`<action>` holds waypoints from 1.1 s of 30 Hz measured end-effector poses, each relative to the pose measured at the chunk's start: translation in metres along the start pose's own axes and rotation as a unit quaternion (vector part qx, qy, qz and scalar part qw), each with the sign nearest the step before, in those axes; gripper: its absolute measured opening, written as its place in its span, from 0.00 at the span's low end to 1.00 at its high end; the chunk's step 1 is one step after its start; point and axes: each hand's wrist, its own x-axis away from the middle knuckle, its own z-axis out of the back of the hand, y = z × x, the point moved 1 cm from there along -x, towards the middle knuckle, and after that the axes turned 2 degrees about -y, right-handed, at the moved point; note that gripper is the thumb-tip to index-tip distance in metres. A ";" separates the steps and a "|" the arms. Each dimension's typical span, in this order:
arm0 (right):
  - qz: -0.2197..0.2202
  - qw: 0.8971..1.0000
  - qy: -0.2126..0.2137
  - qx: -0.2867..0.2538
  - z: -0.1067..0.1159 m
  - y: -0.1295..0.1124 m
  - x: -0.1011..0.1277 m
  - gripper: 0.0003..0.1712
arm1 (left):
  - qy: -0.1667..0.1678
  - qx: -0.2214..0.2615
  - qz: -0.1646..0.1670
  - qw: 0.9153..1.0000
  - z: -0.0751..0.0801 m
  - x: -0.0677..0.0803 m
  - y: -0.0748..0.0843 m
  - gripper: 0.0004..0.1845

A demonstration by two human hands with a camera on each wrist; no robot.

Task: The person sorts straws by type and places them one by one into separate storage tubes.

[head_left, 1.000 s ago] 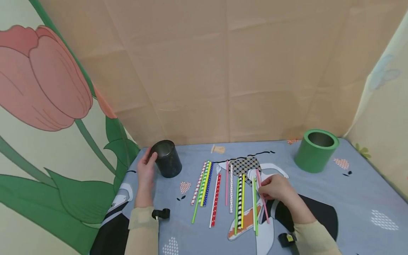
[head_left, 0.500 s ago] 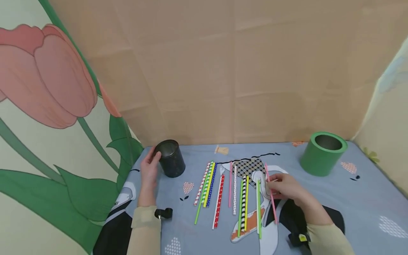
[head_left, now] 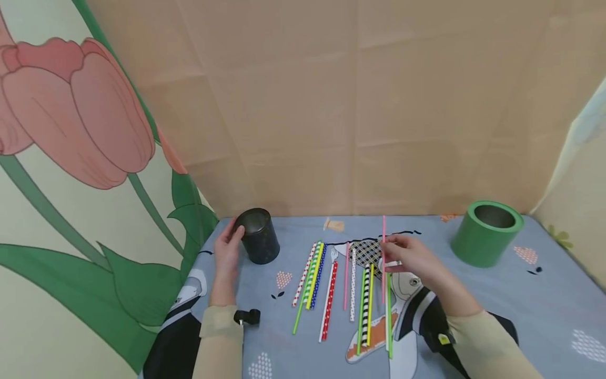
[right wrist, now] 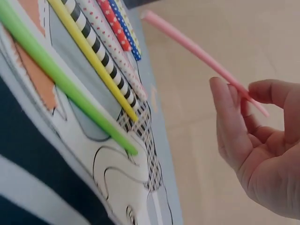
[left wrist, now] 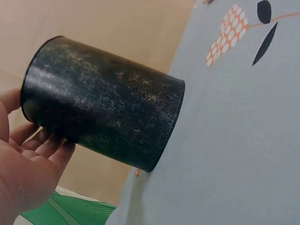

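My right hand (head_left: 392,253) pinches a thin pink straw (head_left: 383,239) and holds it lifted off the table, nearly upright, above a row of straws. The right wrist view shows the pink straw (right wrist: 201,52) between the thumb and fingers of that hand (right wrist: 240,96). Several patterned and plain straws (head_left: 331,287) lie side by side on the cloth, among them a green straw (right wrist: 61,79). At the back left my left hand (head_left: 234,237) holds the side of an upright black cup (head_left: 258,237). In the left wrist view its fingers (left wrist: 35,145) lie against the black cup (left wrist: 103,103) near the rim.
A green cup (head_left: 487,231) stands upright at the back right. A small tan scrap (head_left: 335,225) lies near the back wall. Printed curtains close in the left and right sides, and a tan wall closes the back. The table is covered by a grey-blue printed cloth (head_left: 521,305).
My right hand has picked the pink straw up off the table and swung it upright, moving back and slightly left. The left hand stays on the black cup.
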 end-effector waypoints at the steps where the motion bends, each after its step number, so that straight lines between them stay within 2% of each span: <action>1: 0.003 1.000 0.001 -0.005 -0.002 -0.003 -0.002 0.28 | 0.000 0.000 0.000 1.000 0.000 0.000 0.000 0.31; 5: 0.015 1.000 0.009 -0.023 -0.009 -0.011 -0.008 0.28 | -0.001 0.002 -0.001 1.000 0.000 0.000 -0.001 0.31; 11: 0.027 0.997 0.045 -0.057 -0.024 -0.014 -0.021 0.27 | -0.003 0.001 0.000 1.000 -0.001 0.001 0.000 0.31; 19: 0.089 0.988 0.051 -0.117 -0.049 -0.027 -0.042 0.24 | 0.001 -0.008 0.002 1.000 -0.001 0.001 0.001 0.32; 25: 0.126 0.969 0.068 -0.201 -0.071 -0.050 -0.065 0.21 | -0.010 -0.017 0.002 1.000 0.001 0.000 -0.001 0.33; 33: 0.191 0.936 0.094 -0.280 -0.106 -0.097 -0.086 0.15 | -0.015 -0.028 -0.010 0.999 0.003 0.000 -0.002 0.32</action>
